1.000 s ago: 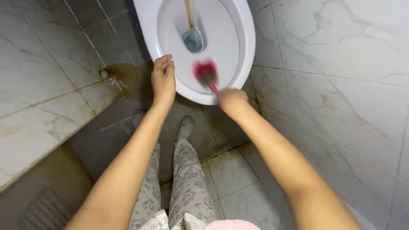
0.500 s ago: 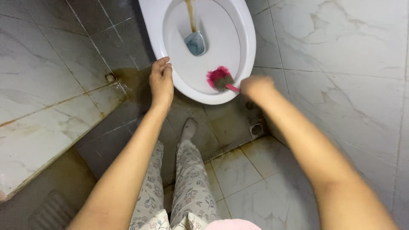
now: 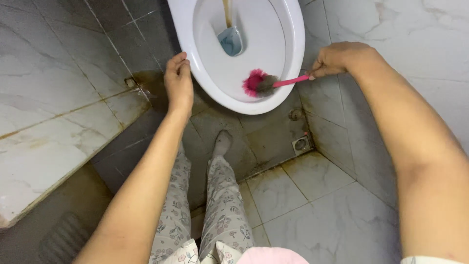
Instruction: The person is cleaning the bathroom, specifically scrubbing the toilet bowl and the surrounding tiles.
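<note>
Grey tiled floor [image 3: 273,195] lies below the white toilet bowl [image 3: 254,105]. The left hand [image 3: 178,83] rests beside the bowl's outer rim, fingers loosely curled, holding nothing. Inside the bowl's near wall sits the pink toilet brush [image 3: 259,84], its handle running rightward over the rim into the right hand [image 3: 339,58], fingers pinched around the handle's end.

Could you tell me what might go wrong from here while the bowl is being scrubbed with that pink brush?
The right hand holds the pink brush only at the far end of its thin handle, so it could slip or flick dirty water. The left hand rests bare against the toilet rim, close to any splashes. The floor beneath looks wet and stained, so the feet might slip.
</note>
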